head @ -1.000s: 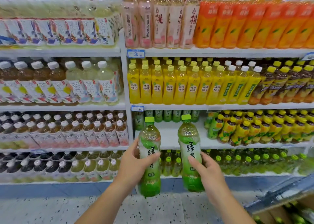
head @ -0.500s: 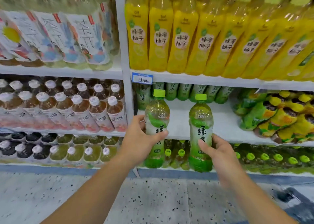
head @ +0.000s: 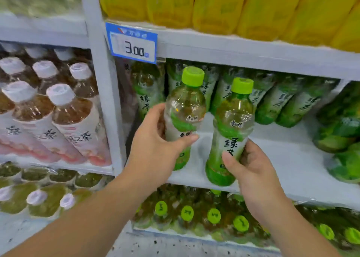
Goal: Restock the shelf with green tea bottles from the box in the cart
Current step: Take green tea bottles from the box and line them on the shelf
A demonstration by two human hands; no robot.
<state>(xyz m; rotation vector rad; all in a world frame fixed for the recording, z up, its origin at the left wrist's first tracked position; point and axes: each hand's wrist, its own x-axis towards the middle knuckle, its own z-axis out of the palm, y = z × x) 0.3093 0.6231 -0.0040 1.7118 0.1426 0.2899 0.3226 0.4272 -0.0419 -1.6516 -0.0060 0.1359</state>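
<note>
My left hand (head: pixel 155 143) grips one green tea bottle (head: pixel 185 108) with a lime cap, held upright over the front left of the white shelf (head: pixel 272 155). My right hand (head: pixel 251 169) holds a second green tea bottle (head: pixel 231 128) by its lower half, just right of the first, its base at the shelf's front edge. A row of green tea bottles (head: pixel 276 102) stands at the back of the same shelf. The box and cart are out of view.
A blue price tag reading 3.00 (head: pixel 133 42) hangs on the shelf rail above. Yellow drink bottles (head: pixel 224 5) fill the shelf overhead. Green packs (head: pixel 342 132) crowd the right. White-capped brown tea bottles (head: pixel 58 108) fill the left bay beyond the upright post (head: pixel 105 93).
Both hands have carried their bottles forward and up to the shelf's front edge. My view has closed in on the shelf, so the floor and the lower shelves have mostly dropped out.
</note>
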